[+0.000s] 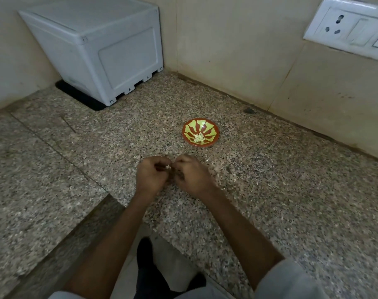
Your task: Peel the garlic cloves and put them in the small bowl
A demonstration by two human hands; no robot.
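- Since the white box (97, 50) sits well away at 11 o'clock, it won't get in your way. Do the peeling over the bare worktop (270, 190) in front of you.
- Your left hand (150, 175) has its fingers curled in, and its grip is closed on the garlic clove (168, 167). Use this hand as the anchor: hold it firm enough to stop the clove turning, but not so hard that you bruise it.
- Only a pale speck of the clove shows between the two sets of fingertips, so I can't tell how much skin is left on it. Feel for a loose edge before you tear.
- Your right hand (192, 175) is curled the same way, and its grip pinches the same clove from the 3 o'clock side. Let this hand do the pulling, drawing the skin away in strips, not by scraping.
- The small bowl (209, 128) stands apart from your hands at 1 o'clock, with peeled cloves (198, 138) heaped in its middle. Shed every papery scrap before you reach over, so only clean garlic drops in.
- The wall socket (345, 24) at 2 o'clock is high and far off, so you can ignore it.
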